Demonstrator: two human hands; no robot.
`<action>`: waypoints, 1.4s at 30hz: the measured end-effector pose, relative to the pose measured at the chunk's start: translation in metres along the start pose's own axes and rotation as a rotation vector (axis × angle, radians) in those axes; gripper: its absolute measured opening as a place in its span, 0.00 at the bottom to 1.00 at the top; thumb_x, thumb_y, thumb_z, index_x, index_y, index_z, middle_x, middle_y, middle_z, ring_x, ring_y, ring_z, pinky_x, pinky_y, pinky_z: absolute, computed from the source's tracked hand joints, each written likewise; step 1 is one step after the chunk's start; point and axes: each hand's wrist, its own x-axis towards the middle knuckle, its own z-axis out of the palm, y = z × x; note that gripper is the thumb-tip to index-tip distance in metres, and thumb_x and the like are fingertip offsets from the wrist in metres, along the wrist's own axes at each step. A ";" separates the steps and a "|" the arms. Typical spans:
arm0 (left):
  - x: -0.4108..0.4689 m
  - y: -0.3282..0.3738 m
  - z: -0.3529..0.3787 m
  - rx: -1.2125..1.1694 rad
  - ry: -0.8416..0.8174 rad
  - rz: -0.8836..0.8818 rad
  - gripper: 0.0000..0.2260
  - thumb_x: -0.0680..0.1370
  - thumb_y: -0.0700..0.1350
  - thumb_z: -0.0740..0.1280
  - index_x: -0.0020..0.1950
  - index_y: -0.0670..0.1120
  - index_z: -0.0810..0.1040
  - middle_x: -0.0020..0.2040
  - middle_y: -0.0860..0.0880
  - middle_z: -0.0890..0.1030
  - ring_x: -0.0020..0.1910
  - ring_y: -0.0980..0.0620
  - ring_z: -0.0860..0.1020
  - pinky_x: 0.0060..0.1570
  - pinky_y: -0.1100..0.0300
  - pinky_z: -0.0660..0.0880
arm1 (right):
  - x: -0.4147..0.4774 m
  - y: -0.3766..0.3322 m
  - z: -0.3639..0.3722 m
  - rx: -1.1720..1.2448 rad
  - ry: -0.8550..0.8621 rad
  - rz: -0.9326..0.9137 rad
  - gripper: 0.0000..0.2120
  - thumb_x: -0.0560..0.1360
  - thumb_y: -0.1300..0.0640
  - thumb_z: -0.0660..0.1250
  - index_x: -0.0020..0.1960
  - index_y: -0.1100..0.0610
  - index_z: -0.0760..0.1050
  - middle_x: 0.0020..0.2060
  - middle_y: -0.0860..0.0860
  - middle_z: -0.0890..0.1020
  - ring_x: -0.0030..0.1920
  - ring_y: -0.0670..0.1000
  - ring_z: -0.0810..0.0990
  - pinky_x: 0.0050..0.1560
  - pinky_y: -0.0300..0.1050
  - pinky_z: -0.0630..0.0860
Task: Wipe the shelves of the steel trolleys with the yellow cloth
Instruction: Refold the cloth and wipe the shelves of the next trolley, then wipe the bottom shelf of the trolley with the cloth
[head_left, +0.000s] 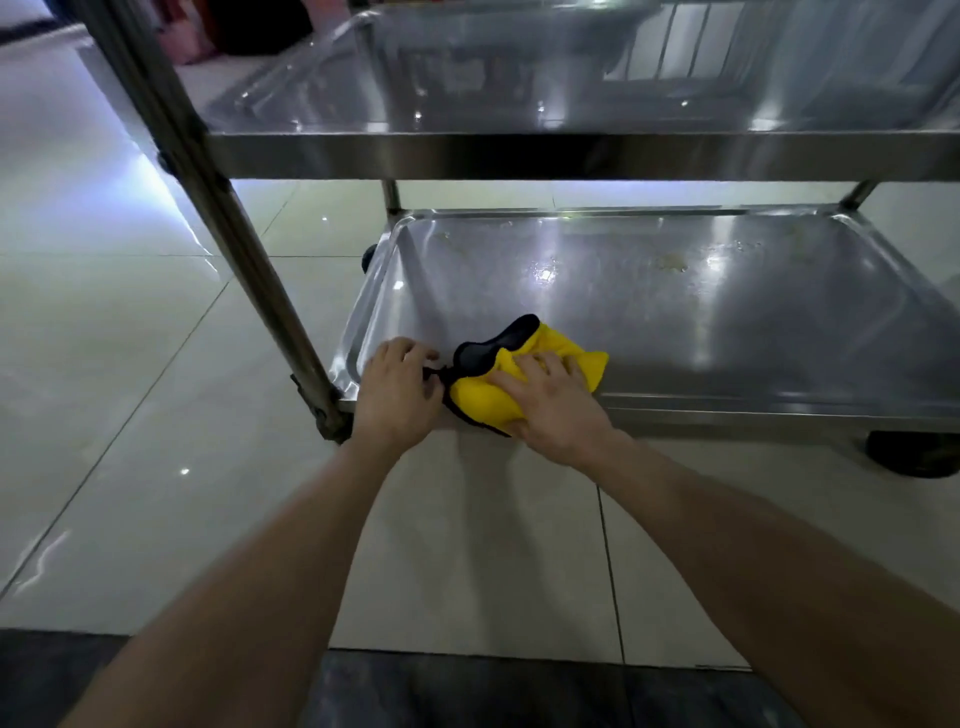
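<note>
A yellow cloth (480, 395) with a dark grey underside and black edging lies bunched on the front left corner of the steel trolley's bottom shelf (675, 322). My right hand (550, 405) presses flat on top of the cloth. My left hand (397, 395) sits at the shelf's front rim and pinches the cloth's black edge. The bottom shelf shows pale crumbs and smears toward its back right. Above it runs the middle shelf (519, 156), shiny with a few wet spots.
The trolley's steel upright post (228, 228) slants down just left of my left hand. A black caster wheel (909, 452) stands at the front right, another at the back left (369, 257). Glossy pale floor tiles surround the trolley; a dark mat lies at the bottom edge.
</note>
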 end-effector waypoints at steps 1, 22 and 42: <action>-0.006 -0.001 -0.008 -0.012 0.019 0.009 0.13 0.82 0.43 0.69 0.65 0.45 0.83 0.62 0.45 0.81 0.65 0.41 0.77 0.66 0.44 0.74 | 0.001 -0.005 -0.005 0.001 0.017 -0.036 0.31 0.80 0.48 0.68 0.81 0.45 0.64 0.72 0.54 0.70 0.70 0.62 0.69 0.66 0.61 0.70; -0.119 -0.004 -0.384 -0.759 -0.509 -0.839 0.25 0.69 0.54 0.74 0.66 0.52 0.83 0.56 0.50 0.89 0.56 0.50 0.86 0.64 0.49 0.82 | -0.006 -0.242 -0.316 1.808 -0.517 0.693 0.24 0.85 0.56 0.69 0.78 0.50 0.67 0.69 0.56 0.81 0.65 0.62 0.82 0.68 0.70 0.77; 0.060 0.021 -0.915 -0.561 -0.099 -0.587 0.03 0.86 0.44 0.65 0.56 0.52 0.73 0.48 0.37 0.82 0.40 0.48 0.73 0.41 0.48 0.68 | 0.098 -0.335 -0.798 0.996 -0.215 0.114 0.34 0.72 0.36 0.78 0.73 0.46 0.71 0.68 0.45 0.74 0.69 0.46 0.74 0.65 0.45 0.74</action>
